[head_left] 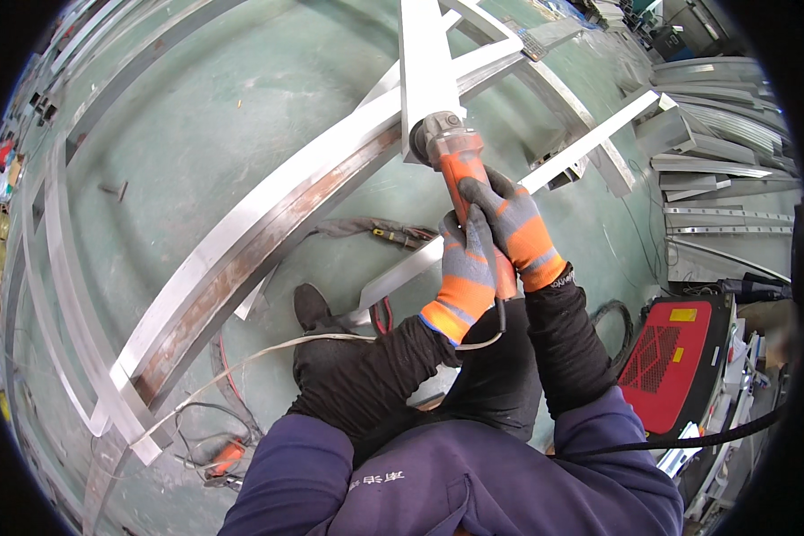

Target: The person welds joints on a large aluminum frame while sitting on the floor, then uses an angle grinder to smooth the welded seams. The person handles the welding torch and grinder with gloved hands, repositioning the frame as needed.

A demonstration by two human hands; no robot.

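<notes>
While the left hand (467, 279) and right hand (520, 230) clasp fingers round it, the orange, grey-headed grinder (461, 163) points lengthwise forward-left.

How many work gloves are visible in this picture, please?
2: the left glove and the right glove, both worn and wrapped around the grinder. Others may be hidden.
</notes>
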